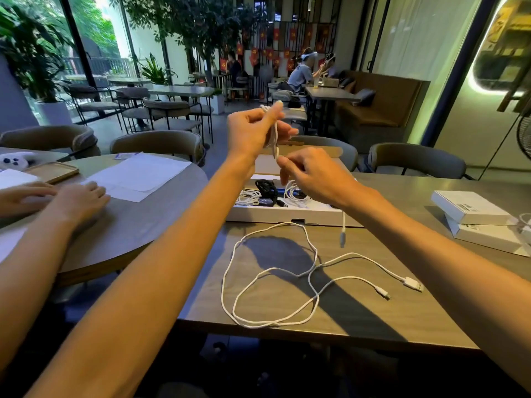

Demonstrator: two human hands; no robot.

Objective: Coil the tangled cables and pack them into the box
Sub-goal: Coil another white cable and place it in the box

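White cable (276, 149) aloft, second cable (413, 284) loose

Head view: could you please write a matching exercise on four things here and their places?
1. partly coiled white cable
2. loose white cable
3. coiled black cable
4. stacked flat white boxes

A. inside open white cardboard box
B. right edge of table
C. sprawled before that box
D. in left hand and right hand

Pairs: 1-D, 2-C, 3-A, 4-B

Loose white cable (313, 268) before open box (287, 215)
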